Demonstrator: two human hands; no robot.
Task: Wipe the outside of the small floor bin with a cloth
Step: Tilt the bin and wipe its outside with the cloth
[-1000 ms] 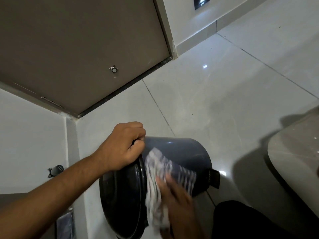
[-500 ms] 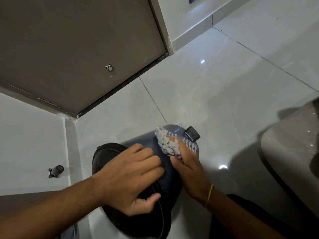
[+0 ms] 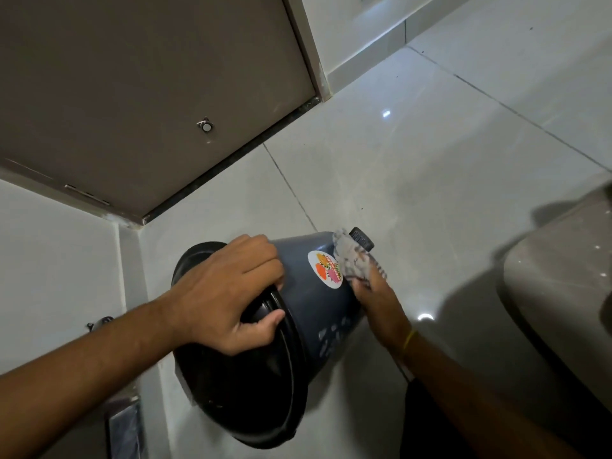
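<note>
My left hand (image 3: 228,293) clamps the tilted, smooth grey plastic bin's (image 3: 318,313) black rim; my right hand (image 3: 381,303) grips a crumpled cloth (image 3: 352,263) pressed at its 2 o'clock base edge.

Bare forearms, sleeveless, thin yellow band (image 3: 409,339) at the right wrist.

We saw the small dark grey bin (image 3: 308,313) tilted on its side, black rim toward us, a round colourful sticker (image 3: 326,269) showing, the pale patterned cloth (image 3: 352,260) pressed near its base.

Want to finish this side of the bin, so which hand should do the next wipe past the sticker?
Probably right: the right hand already presses the cloth beside the sticker, while the left hand steadies the tilted bin.
</note>
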